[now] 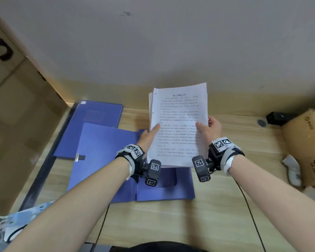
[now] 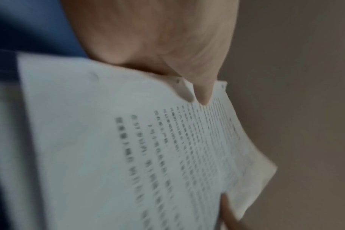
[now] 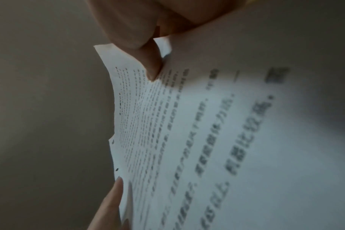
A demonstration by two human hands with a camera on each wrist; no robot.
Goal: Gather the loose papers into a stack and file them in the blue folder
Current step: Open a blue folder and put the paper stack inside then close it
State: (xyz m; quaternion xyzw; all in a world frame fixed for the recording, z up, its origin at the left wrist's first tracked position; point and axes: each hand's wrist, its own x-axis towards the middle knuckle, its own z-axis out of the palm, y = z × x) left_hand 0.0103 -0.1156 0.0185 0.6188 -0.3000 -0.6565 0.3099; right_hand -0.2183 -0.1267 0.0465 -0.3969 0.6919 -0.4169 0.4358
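Wood-grain desk [image 1: 216,206] fills the lower frame, with both forearms reaching up from the bottom edge. Just past the wrists, the left hand [image 1: 149,136] pinches the left edge of the papers [image 1: 178,124], thumb on the printed face and fingers hidden behind; the right hand [image 1: 208,129] pinches the right edge the same way. Held at both sides, the sheets stand nearly upright at frame centre, probably so their edges can be squared; a few edges at the upper left of the stack are not yet flush. Under the papers' lower edge, the blue folder [image 1: 105,160] lies open flat on the desk, its inner pocket facing up to take them. A second folder [image 1: 98,113] lies closed behind it, toward the upper left. Farther back, a cardboard box [image 1: 305,142] sits at the right edge, and a pale wall [image 1: 153,42] closes the top of the frame.
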